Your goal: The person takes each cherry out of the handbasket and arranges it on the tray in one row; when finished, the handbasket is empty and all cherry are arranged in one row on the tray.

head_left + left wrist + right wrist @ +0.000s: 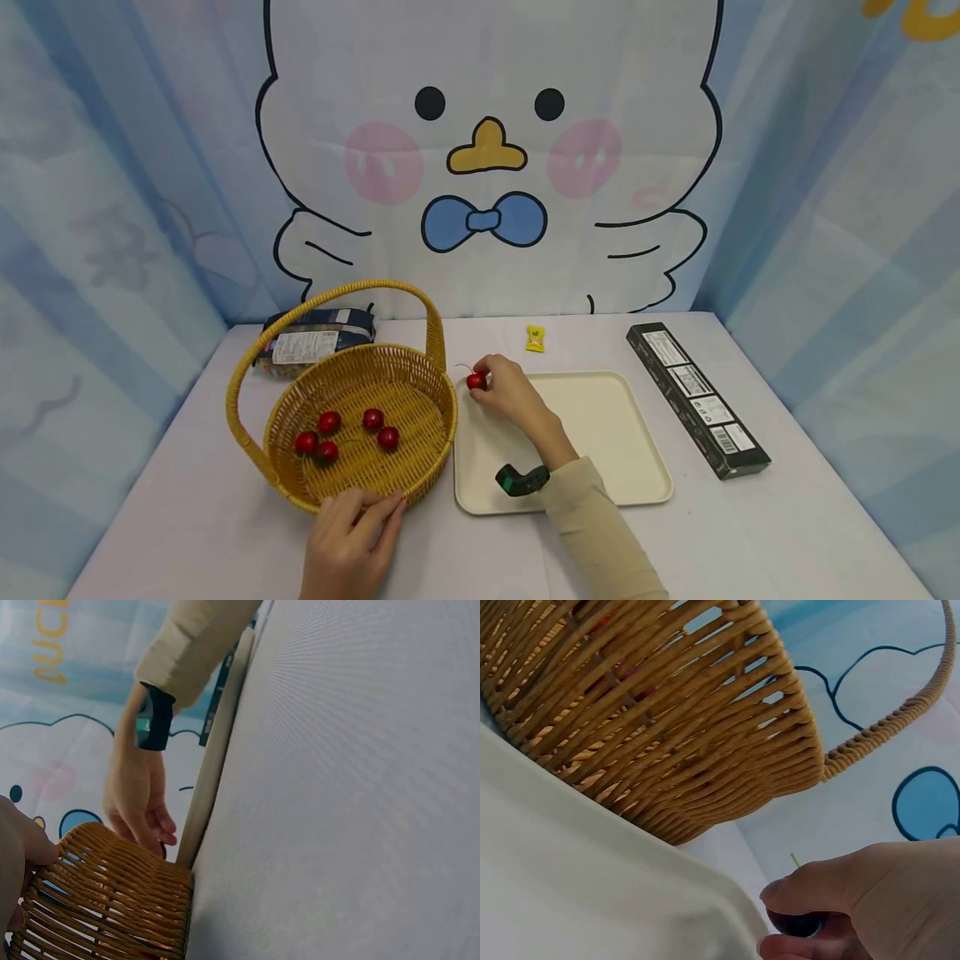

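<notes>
Right grip (513, 396): I am pinching a stemmed red cherry (476, 381) between thumb and fingers at the far left corner of the cream tray (600, 433).
Left grip (348, 542): I am grasping the near rim of the wicker basket (420, 400).
Basket: standing left of the tray, holding five more cherries (373, 419).
Counter (750, 542): a black box (697, 398) is lying right of the tray.
</notes>
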{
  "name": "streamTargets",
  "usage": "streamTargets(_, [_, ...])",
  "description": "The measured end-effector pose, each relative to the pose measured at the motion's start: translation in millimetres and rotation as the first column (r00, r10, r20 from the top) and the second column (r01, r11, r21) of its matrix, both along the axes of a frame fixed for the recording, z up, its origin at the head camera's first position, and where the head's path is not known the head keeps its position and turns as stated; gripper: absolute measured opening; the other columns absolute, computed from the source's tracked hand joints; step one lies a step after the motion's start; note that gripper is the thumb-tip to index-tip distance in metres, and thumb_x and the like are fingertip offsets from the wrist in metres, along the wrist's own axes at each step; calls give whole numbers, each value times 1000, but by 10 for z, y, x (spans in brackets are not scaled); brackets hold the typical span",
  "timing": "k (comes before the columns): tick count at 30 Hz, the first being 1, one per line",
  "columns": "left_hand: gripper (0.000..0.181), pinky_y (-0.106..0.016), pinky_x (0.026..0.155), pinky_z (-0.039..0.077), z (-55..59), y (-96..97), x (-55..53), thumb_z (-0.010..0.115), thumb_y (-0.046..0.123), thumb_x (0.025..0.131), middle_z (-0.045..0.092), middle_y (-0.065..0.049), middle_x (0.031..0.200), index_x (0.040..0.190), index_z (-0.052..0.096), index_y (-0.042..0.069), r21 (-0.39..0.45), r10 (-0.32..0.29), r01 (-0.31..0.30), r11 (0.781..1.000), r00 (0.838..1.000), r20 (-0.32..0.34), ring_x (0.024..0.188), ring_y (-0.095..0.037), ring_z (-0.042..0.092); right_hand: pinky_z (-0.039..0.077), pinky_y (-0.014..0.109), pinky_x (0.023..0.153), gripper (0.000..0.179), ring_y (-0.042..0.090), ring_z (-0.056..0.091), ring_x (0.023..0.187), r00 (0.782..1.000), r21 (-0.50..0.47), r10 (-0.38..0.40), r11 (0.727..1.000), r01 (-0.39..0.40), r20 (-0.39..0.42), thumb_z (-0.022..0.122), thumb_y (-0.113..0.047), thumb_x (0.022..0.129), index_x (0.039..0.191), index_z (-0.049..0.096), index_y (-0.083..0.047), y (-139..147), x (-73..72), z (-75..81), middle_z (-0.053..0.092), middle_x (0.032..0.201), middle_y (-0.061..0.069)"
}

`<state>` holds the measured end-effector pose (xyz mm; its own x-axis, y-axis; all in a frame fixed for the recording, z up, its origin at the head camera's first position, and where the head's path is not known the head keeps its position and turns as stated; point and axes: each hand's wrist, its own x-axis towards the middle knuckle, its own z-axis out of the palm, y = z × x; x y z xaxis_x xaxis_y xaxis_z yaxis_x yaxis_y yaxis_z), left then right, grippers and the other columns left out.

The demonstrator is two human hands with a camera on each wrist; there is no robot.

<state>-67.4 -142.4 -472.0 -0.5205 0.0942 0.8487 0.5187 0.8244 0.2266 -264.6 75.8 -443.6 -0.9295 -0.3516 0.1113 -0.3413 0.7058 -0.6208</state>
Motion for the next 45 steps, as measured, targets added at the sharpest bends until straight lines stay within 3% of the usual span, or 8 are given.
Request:
streamTargets(8, [53, -23, 60, 30, 16, -5, 3, 50, 39, 104, 61, 1, 73, 77, 80, 5, -10, -1, 1, 1000, 1000, 18, 63, -13, 52, 53, 34, 80, 26, 19, 58, 89, 997, 47, 9, 999, -12, 81, 78, -15, 87, 105, 66, 0, -71, 18, -89, 63, 102, 11])
streamTargets(24, [52, -24, 60, 31, 4, -5, 3, 51, 39, 104, 61, 1, 73, 78, 80, 5, -3, -4, 4, 1000, 1000, 2, 63, -13, 52, 53, 35, 82, 30, 19, 58, 91, 995, 94, 14, 995, -23, 99, 78, -19, 87, 108, 65, -1, -84, 34, -127, 63, 103, 10])
streamTargets(35, [55, -26, 63, 36, 29, 4, 23, 47, 41, 105, 64, -1, 77, 80, 80, 6, -13, 14, -13, 1000, 998, 60, 66, -15, 55, 51, 41, 90, 45, 24, 58, 100, 996, 50, -2, 999, -2, 88, 82, -23, 84, 119, 65, -1, -17, 60, 59, 63, 114, 13])
streamTargets(41, [53, -27, 63, 37, 24, -2, 16, 48, 40, 105, 64, -1, 78, 80, 80, 5, -20, 9, -8, 1000, 999, 41, 67, -16, 56, 53, 33, 74, 47, 20, 61, 90, 997, -19, -3, 1000, 5, 73, 79, -20, 87, 126, 62, -2, 30, 115, 223, 64, 122, 15])
streamTargets(45, [53, -28, 62, 36, 21, -5, 10, 48, 39, 105, 64, -1, 77, 80, 80, 5, -24, 8, -8, 1000, 999, 31, 67, -16, 56, 52, 30, 71, 47, 19, 62, 91, 1000, -52, 7, 999, -5, 27, 78, -21, 88, 128, 61, -4, 35, 159, 317, 65, 123, 13])
